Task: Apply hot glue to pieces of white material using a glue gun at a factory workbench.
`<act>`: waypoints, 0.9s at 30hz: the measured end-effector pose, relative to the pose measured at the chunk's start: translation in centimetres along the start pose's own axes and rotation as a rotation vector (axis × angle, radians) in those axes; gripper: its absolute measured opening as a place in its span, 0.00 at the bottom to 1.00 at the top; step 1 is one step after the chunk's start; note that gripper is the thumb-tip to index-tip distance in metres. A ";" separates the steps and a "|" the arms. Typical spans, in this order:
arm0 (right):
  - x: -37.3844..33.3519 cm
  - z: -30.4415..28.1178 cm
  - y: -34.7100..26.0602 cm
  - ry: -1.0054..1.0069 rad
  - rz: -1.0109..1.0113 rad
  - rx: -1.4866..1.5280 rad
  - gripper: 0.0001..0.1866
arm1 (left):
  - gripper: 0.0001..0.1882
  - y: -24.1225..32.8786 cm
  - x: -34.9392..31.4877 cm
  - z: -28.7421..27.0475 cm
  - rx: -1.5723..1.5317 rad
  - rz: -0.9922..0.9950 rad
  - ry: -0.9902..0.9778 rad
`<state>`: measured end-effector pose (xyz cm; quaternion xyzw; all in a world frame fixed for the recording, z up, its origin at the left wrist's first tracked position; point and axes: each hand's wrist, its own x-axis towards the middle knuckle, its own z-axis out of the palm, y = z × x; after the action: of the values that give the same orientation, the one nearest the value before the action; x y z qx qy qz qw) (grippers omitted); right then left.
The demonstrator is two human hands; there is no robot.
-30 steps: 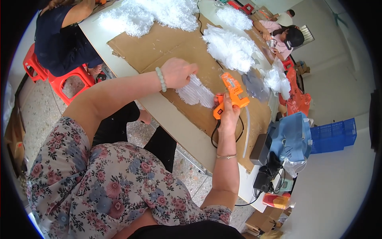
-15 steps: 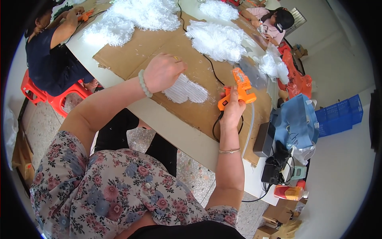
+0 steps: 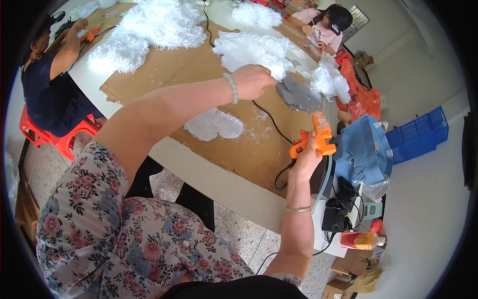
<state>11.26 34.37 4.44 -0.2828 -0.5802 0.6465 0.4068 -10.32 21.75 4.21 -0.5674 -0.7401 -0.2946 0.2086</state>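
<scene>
A brown cardboard sheet (image 3: 249,164) covers much of the white desk (image 3: 219,182). On the cardboard, near its front edge, lies a striped white cloth piece (image 3: 214,125) with a rounded, lobed outline, apart from both hands. The right hand (image 3: 306,160) is wrapped around an orange glue gun (image 3: 318,137) over the cardboard's right side, the nozzle end pointing away from the body. The left hand (image 3: 253,82) is over the far part of the cardboard, fingers curled together; whether they pinch anything, I cannot tell. Just beside its fingertips, at the cardboard's far right, are grey pieces (image 3: 298,93), and behind it a pile of white cloth pieces (image 3: 259,51). A bigger fluffy white heap (image 3: 159,27) sits at the cardboard's far left. A black cord (image 3: 273,122) runs across the cardboard, and a blue bag (image 3: 361,152) stands to its right
</scene>
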 end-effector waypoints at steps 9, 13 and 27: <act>-2.2 -0.9 1.1 -0.155 0.094 -0.139 0.12 | 0.11 0.8 7.9 9.8 0.119 0.002 -0.193; -2.0 -1.5 1.7 -0.189 0.105 -0.126 0.12 | 0.10 -0.5 8.9 12.4 0.351 0.086 -0.039; -1.8 -1.1 1.9 -0.108 0.073 -0.044 0.10 | 0.11 0.2 8.9 10.0 0.257 -0.035 -0.475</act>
<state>12.77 33.40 2.18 -0.2772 -0.6048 0.6622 0.3447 -12.24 34.90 2.61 -0.5764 -0.8094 -0.0604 0.0945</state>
